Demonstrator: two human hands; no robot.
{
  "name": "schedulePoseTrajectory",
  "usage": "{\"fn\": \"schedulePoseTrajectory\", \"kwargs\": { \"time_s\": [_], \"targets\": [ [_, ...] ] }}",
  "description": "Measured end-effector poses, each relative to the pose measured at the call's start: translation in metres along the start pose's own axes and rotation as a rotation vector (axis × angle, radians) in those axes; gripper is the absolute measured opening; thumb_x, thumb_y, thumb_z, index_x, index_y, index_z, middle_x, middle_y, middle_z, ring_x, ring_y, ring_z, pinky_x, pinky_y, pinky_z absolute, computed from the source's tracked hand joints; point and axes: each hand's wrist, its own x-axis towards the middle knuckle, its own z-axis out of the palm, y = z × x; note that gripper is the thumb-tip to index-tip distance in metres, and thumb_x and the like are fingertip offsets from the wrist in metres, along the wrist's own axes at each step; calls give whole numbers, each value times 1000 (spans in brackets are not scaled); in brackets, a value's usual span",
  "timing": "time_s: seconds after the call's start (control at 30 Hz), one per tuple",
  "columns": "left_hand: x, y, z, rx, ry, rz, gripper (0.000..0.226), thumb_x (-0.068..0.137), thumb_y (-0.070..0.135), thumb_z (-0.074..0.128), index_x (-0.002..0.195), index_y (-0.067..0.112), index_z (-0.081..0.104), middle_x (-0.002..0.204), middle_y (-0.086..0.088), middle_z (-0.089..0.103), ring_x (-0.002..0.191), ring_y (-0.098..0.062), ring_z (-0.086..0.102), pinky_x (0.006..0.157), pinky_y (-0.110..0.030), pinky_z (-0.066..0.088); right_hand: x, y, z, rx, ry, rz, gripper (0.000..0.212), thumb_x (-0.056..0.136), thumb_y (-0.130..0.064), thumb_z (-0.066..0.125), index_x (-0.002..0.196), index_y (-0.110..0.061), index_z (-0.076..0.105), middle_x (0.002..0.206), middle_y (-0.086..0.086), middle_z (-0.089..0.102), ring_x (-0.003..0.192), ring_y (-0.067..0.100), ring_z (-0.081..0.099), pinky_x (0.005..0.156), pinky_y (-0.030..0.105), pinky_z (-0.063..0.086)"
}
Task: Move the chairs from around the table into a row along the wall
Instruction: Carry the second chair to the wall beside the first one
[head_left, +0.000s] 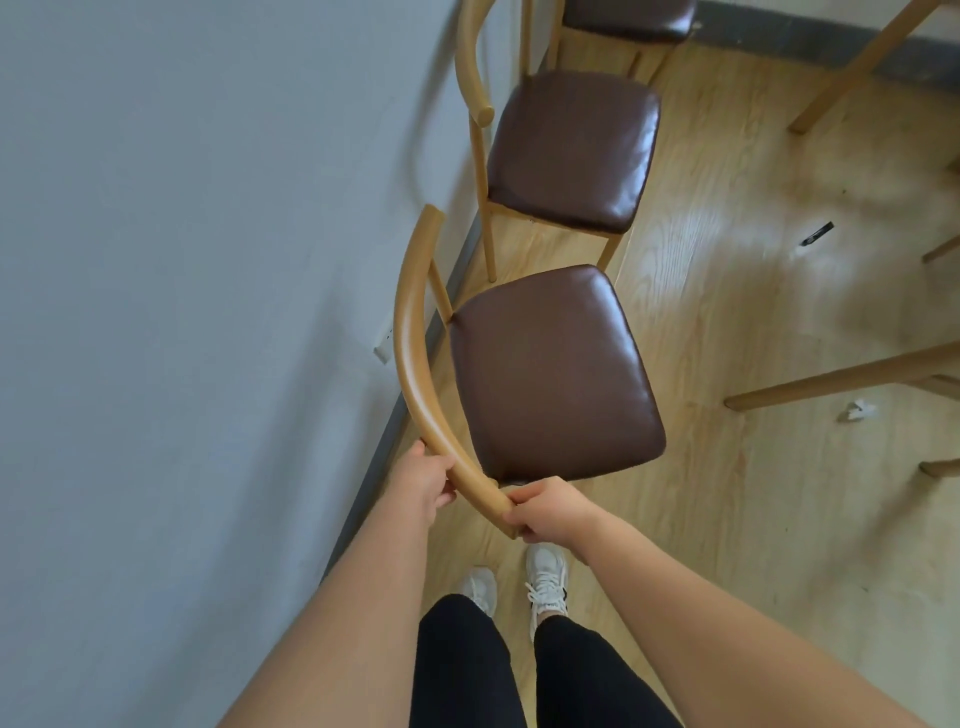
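OK, nearest first: two white sneakers (545, 574) and black trouser legs (462, 665) on the wood floor (727, 291). Both hands sit on the curved back rail (413, 332) of the nearest chair (550, 374): left hand (423, 491) wraps the rail from the wall side, fingers curled round it; right hand (550, 512) is closed round the rail's near end, knuckles up. Chair has a brown padded seat, light wood frame, back turned to the grey wall (182, 260), rail just beside it; can't tell if its legs touch the floor, seat hides them. Grey skirting (387, 457) runs along the wall's foot, white socket (383, 349) low on the wall by the rail. Next in line, second chair (571, 150), same type, back also to the wall, near the first but apart. Beyond it, third chair (628, 18), only part of its seat visible at the top edge. Right side: slanted wooden legs (841, 382), owner cut off by the frame; white scrap (857, 410) and a small black item (818, 234) lie on the floor.
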Motion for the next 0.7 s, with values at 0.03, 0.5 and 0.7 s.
{"fn": "schedulePoseTrajectory", "kwargs": {
  "time_s": [0.03, 0.5, 0.7],
  "targets": [
    [3, 7, -4, 8, 4, 0, 62, 97, 6, 53, 151, 25, 31, 137, -12, 54, 118, -32, 58, 97, -49, 51, 4, -6, 3, -12, -11, -13, 31, 84, -9, 59, 112, -11, 72, 93, 11, 65, 81, 16, 58, 82, 32, 56],
    [62, 128, -76, 70, -33, 89, 56, 101, 9, 45, 150, 33, 32, 124, -9, 58, 106, -32, 63, 93, -50, 54, 59, -127, 65, 355, 19, -143, 55, 91, -2, 56, 142, -22, 47, 95, -4, 65, 80, 7, 65, 76, 19, 56],
    [75, 173, -93, 134, -52, 148, 56, 102, 7, 43, 154, 21, 26, 144, -14, 47, 122, -33, 55, 105, -47, 45, 82, -182, 81, 391, 110, -177, 53, 90, -1, 51, 139, -20, 50, 87, -4, 62, 85, 19, 65, 89, 40, 57]
  ]
}}
